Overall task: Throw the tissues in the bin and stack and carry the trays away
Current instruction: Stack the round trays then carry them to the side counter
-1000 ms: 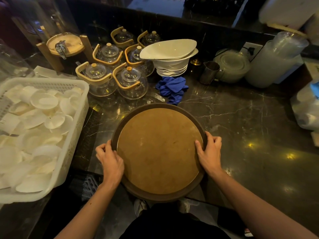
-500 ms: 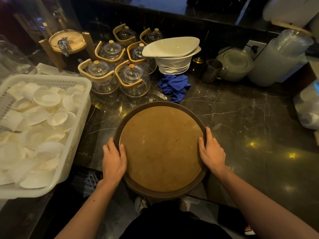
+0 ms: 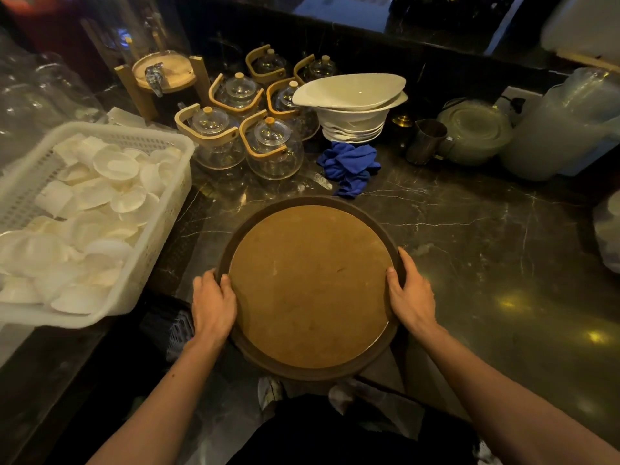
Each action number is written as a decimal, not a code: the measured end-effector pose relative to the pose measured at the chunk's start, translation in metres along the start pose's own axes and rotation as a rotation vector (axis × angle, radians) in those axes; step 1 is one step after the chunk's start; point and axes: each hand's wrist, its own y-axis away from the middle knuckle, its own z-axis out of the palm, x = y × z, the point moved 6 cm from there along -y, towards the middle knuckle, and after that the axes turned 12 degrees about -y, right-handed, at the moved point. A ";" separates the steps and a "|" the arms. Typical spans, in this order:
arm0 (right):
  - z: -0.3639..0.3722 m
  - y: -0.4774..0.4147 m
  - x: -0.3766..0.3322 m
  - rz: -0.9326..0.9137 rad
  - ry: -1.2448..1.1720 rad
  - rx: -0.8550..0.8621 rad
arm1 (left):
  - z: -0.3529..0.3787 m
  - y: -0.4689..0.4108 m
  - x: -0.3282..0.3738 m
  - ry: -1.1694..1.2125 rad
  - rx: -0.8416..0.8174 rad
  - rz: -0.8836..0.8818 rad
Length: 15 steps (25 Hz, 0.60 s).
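Between the two hands sits a round tray (image 3: 310,286), dark rimmed with a dull tan, cork-like face, its near edge hanging past the lip of the black veined marble tabletop (image 3: 486,236). Whether it is one tray or a stack cannot be told from above. The left hand (image 3: 213,305) is clamped on the left rim, fingers curled over the edge; the right hand (image 3: 410,296) is clamped on the right rim, its fingertips hidden behind the rim. Left of the left hand, a white perforated plastic basket (image 3: 161,229) holds a heap of pale shell-shaped dishes, its left side cut off. Beyond the hands stand glass teapots (image 3: 273,151) with bent wooden handles, a stack of white bowls (image 3: 352,109) and a crumpled blue cloth (image 3: 350,166). Beyond the right hand, a metal cup (image 3: 426,140) and clear lidded containers blur into shadow. No tissues or bin can be made out.
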 end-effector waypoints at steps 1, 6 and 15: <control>-0.002 -0.002 0.000 -0.021 -0.038 -0.031 | -0.002 0.012 -0.003 0.012 0.031 -0.038; -0.014 -0.011 -0.027 -0.229 -0.143 -0.185 | -0.020 0.093 -0.021 0.074 0.240 -0.201; 0.049 0.079 -0.128 -0.494 -0.275 -0.674 | -0.102 0.282 -0.111 0.125 0.622 -0.588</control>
